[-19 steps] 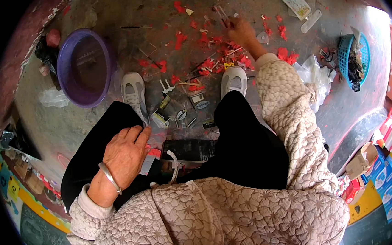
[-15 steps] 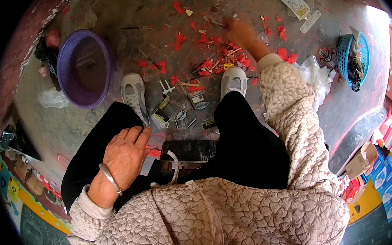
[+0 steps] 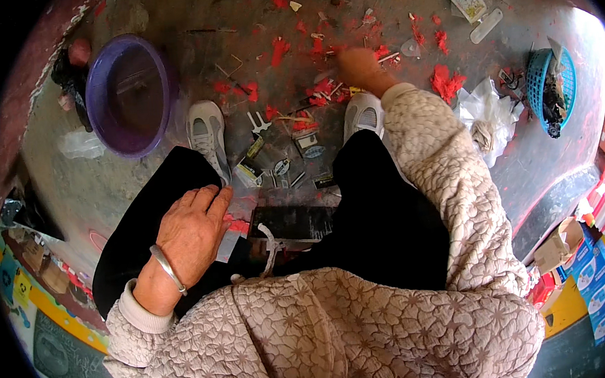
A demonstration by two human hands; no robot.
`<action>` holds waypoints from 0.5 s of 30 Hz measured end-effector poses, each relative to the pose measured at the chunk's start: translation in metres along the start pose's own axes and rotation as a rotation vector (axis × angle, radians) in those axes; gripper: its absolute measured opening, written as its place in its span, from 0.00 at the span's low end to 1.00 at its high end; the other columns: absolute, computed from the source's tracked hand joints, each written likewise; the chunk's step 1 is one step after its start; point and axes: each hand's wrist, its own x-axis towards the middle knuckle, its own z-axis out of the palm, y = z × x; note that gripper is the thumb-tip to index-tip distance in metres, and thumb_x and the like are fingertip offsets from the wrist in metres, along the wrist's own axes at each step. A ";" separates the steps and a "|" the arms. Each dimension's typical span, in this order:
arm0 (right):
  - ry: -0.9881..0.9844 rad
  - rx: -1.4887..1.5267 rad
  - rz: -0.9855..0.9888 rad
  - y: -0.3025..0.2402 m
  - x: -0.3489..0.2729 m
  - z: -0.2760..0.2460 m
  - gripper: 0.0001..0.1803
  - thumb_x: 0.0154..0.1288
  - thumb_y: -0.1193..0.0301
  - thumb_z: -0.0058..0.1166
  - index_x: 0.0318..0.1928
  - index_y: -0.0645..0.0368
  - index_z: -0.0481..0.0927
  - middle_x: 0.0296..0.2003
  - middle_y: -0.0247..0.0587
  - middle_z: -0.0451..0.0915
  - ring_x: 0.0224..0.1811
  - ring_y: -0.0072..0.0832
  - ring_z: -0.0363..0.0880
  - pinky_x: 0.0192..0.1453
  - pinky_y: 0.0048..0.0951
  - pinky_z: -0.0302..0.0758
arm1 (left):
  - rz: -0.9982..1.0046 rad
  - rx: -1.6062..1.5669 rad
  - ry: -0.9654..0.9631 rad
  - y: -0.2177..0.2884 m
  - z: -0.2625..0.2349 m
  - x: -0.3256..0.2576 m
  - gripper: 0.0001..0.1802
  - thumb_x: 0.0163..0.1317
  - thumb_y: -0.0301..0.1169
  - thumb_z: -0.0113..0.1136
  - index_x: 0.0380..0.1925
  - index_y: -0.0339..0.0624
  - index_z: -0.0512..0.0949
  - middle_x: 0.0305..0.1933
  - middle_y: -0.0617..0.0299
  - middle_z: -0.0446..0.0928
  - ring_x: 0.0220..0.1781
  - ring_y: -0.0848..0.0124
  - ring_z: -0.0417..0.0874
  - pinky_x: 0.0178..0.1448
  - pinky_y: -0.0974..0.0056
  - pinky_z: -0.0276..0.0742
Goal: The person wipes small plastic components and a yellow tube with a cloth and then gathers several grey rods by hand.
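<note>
R hand (image 3: 363, 70): prob. gathering red scraps (image 3: 321, 88) alongside; grip blurred, can't tell
L hand (image 3: 190, 230): loosely spread on leg (image 3: 153, 202)
Scraps: nxt needs pinch, prob.

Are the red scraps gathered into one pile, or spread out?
Spread out: red scraps lie in separate clumps across the floor, some near the right hand.

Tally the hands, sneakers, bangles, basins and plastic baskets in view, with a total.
Left hand and right hand: 2
Grey-and-white sneakers: 2
Silver-coloured bangle: 1
Purple basin: 1
Blue plastic basket: 1
Total: 7
</note>
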 end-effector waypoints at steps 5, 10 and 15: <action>0.146 0.341 0.029 0.009 -0.004 -0.044 0.16 0.50 0.66 0.48 0.37 0.65 0.75 0.29 0.58 0.76 0.33 0.52 0.75 0.37 0.44 0.72 | -0.002 0.010 0.001 -0.002 0.000 -0.002 0.27 0.44 0.23 0.59 0.48 0.36 0.68 0.47 0.51 0.70 0.49 0.57 0.71 0.52 0.61 0.68; -0.186 0.299 -0.194 -0.033 -0.008 -0.006 0.17 0.48 0.63 0.48 0.32 0.64 0.79 0.33 0.59 0.77 0.39 0.48 0.77 0.44 0.41 0.72 | 0.010 0.024 -0.008 -0.002 -0.002 -0.003 0.26 0.45 0.24 0.59 0.49 0.37 0.67 0.47 0.50 0.69 0.49 0.56 0.71 0.52 0.60 0.68; -0.277 0.173 -0.197 -0.062 -0.035 0.008 0.18 0.51 0.66 0.47 0.38 0.66 0.75 0.33 0.55 0.78 0.40 0.46 0.77 0.44 0.43 0.73 | -0.015 0.013 -0.026 -0.004 0.001 -0.005 0.26 0.45 0.24 0.59 0.49 0.36 0.67 0.47 0.50 0.69 0.49 0.56 0.71 0.52 0.60 0.68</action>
